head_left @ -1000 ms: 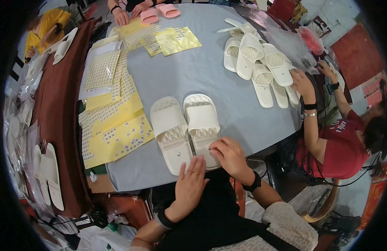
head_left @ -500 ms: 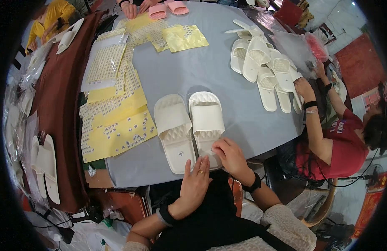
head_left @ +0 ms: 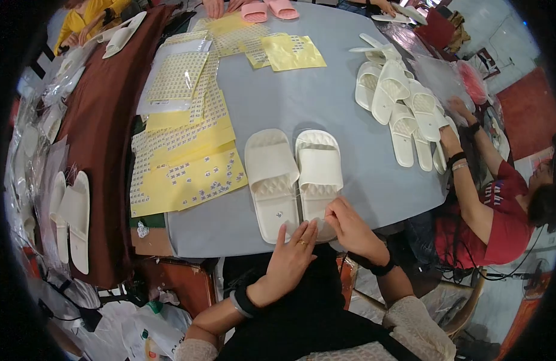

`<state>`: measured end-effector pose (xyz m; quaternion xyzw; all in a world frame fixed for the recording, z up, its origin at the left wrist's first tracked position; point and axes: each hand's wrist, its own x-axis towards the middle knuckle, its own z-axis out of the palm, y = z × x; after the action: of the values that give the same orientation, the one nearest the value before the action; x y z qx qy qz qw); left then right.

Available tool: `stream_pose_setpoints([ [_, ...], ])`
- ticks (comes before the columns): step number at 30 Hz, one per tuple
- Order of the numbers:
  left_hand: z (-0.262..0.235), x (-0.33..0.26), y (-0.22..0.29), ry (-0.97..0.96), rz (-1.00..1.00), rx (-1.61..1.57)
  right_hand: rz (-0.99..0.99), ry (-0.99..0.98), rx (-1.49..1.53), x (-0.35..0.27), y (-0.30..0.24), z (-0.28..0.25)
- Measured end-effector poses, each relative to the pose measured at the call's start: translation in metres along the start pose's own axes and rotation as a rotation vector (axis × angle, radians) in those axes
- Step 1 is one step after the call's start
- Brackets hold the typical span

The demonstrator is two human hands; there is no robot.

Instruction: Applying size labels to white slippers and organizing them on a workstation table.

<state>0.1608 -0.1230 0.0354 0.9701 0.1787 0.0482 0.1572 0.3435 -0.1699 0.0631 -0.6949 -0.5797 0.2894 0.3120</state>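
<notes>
My left hand [head_left: 293,249] is flat, with the fingers a bit apart, and it holds nothing. Its fingertips seem to lie across the heel ends of the left slipper [head_left: 269,161] and the right slipper [head_left: 320,171]. My right hand [head_left: 353,231] is curled, with thumb and fingers close together, over the heel of the right slipper. I can't tell if there is something tiny in it. Both slippers lie side by side on the grey tabletop [head_left: 290,99], right by the edge near me.

If I pushed too hard, I think a slipper could slide or turn. If I pulled toward me, one could drop off the edge. If my left hand rubbed the little sticker [head_left: 279,215] on the left slipper, it might peel. If that slipper slid left, it could crumple the yellow sheets [head_left: 163,198] just beside it.

Now I count. There are two white slippers in front of me, one sticker I can see on them, and two pink slippers [head_left: 282,8] at the far end. The white pile [head_left: 391,90] has at least six slippers. The yellow sheets overlap too much to count.
</notes>
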Motion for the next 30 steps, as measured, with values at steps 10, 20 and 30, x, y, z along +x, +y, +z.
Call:
stream_pose_setpoints([
  [10,-0.017,-0.029,-0.024,0.32,-0.172,-0.309,-0.194,-0.069,-0.064,0.043,-0.027,0.05],
  [20,-0.016,-0.023,-0.037,0.246,-0.235,-0.211,-0.109,-0.082,-0.147,0.05,-0.026,0.061],
  [30,-0.009,-0.02,-0.035,0.196,-0.277,-0.051,-0.12,0.106,-0.226,0.047,-0.027,0.073],
])
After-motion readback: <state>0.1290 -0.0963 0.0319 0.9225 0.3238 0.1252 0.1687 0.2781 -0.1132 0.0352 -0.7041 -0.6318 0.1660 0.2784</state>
